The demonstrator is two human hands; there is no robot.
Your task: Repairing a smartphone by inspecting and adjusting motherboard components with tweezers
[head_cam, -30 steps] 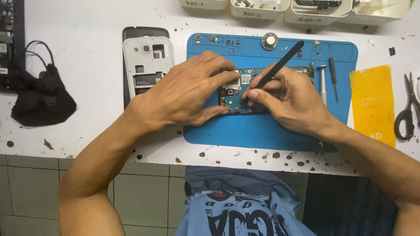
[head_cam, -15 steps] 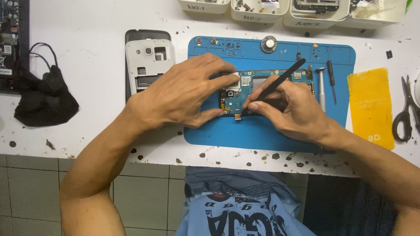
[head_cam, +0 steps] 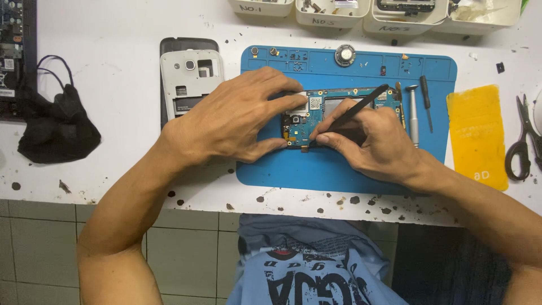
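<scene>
Circuit board (head_cam: 307, 120), blue-green and studded with small metal parts, lies flat near the middle of the blue mat (head_cam: 293, 169) on the white tabletop (head_cam: 118, 175). Over the last second it has kept its place on the mat; what has altered is the black prying stick (head_cam: 357, 110), which now lies at a flatter slant, its tip lower along the board's bottom edge, so the work has crept along that edge rather than lifted anything free. The left hand (head_cam: 237, 118) lies spread over the board's left end, fingers and thumb pinching it down as before. The right hand (head_cam: 372, 141) is closed around the stick like a pen. A grey phone shell (head_cam: 189, 79) rests just left of the mat, a black cloth mask (head_cam: 56, 127) farther left. A yellow sheet (head_cam: 477, 133) and scissors (head_cam: 522, 141) sit to the right, and two small screwdrivers (head_cam: 415, 113) lie on the mat's right side.
</scene>
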